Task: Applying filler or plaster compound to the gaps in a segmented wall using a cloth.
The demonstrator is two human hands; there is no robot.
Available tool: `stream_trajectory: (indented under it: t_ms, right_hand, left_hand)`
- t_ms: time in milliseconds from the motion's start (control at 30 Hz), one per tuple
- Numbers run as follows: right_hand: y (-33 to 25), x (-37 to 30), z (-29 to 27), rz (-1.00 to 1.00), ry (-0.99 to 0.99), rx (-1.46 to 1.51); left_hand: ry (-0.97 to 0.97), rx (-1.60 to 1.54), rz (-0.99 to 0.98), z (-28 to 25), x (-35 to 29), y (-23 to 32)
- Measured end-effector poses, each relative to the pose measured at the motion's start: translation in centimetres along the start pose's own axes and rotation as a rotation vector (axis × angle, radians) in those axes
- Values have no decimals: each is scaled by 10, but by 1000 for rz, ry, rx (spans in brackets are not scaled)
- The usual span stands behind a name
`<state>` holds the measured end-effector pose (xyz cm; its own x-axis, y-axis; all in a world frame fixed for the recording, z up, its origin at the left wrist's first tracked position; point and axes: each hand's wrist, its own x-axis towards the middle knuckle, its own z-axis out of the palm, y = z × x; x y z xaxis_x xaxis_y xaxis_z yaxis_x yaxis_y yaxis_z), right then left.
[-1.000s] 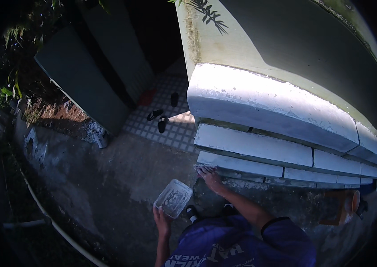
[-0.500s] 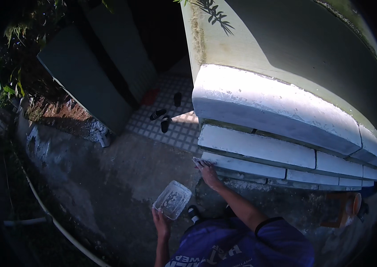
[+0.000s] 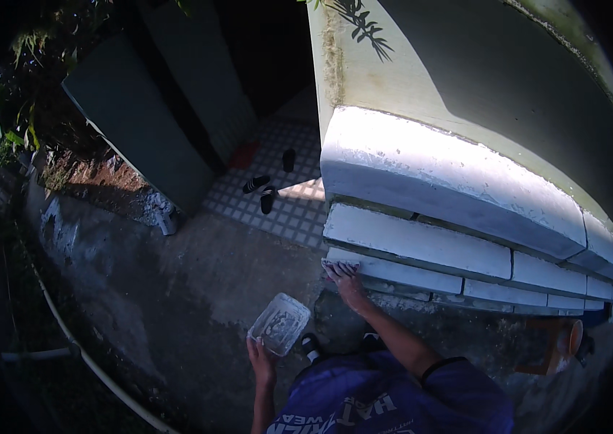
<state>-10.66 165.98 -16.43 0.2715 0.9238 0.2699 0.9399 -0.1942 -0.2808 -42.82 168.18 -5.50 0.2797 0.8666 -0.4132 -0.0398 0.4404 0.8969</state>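
Observation:
My left hand [image 3: 261, 358] grips the near left edge of a clear plastic container [image 3: 282, 327], rectangular and smeared inside with white, paint-like stuff. My right hand [image 3: 348, 284], whitened at the fingers, presses against the left end of the lowest white-coated block row [image 3: 407, 275] along the wall. Its fingers are bent over the block's edge; what they may hold is too small and hidden to make out. Above that row lie a second white row [image 3: 422, 240] and a thicker, sunlit white ledge [image 3: 451, 155].
Black slides [image 3: 268, 200] lie on the checkered tile floor [image 3: 295, 224] by the dark doorway. A green panel [image 3: 133, 108] leans at the left, and a pale pipe [image 3: 96, 372] runs along the ground. An orange pot [image 3: 574, 335] stands at the right beside a wooden frame [image 3: 538, 347].
My right hand has moved slightly right and down, onto the end of the lowest white row. The left hand holds the container in nearly the same place.

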Motion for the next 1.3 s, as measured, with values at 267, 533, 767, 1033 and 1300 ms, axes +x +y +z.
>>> stream_trajectory:
  t_ms: [267, 533, 767, 1033, 1300]
  right_hand:
    - [42, -5, 32, 33, -62, -287]
    - [34, -10, -30, -9, -64, -31]
    - [27, -37, 1, 163, -71, -393]
    - [49, -35, -31, 196, 28, -20]
    - [30, -67, 1, 95, -153, -269]
  left_hand:
    - [-12, 9, -31, 6, 8, -4]
    - [50, -32, -15, 2, 2, -3]
    - [-25, 43, 3, 5, 8, -9]
    - [20, -24, -15, 10, 2, -2]
    - [-11, 4, 34, -4, 11, -23]
